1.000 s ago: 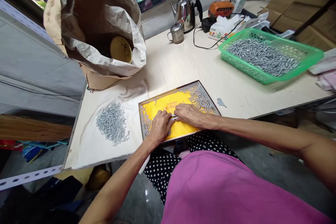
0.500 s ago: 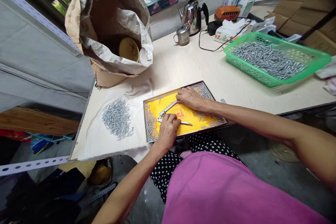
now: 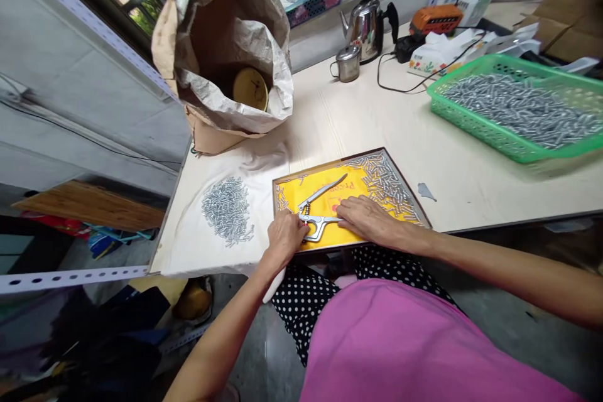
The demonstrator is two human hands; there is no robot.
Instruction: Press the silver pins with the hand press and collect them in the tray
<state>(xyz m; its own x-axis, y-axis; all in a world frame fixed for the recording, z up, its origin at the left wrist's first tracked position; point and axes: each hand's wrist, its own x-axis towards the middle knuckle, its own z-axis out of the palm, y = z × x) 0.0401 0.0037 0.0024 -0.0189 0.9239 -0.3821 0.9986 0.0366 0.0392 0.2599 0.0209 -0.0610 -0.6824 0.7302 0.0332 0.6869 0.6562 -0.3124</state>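
Note:
Spring-loaded silver pliers lie over a shallow tray with a yellow bottom, their two handles spread apart. My left hand is closed around the head end of the pliers, near the tray's left front. A small red spot shows by its fingertips; I cannot make out what it is. With bent fingers, my right hand pinches the end of the lower handle. Small metal pins crowd the tray's right side. A few more lie at its left edge, partly behind my left hand.
Left of the tray, a pile of metal pins lies on a white cloth. A green basket full of pins stands at the right. Behind are an open paper sack, a metal cup, a kettle and an orange battery.
My left hand has moved to the head of the pliers. The right hand has gone from the upper handle to the lower one. The pliers have turned slightly, and the view has shifted left.

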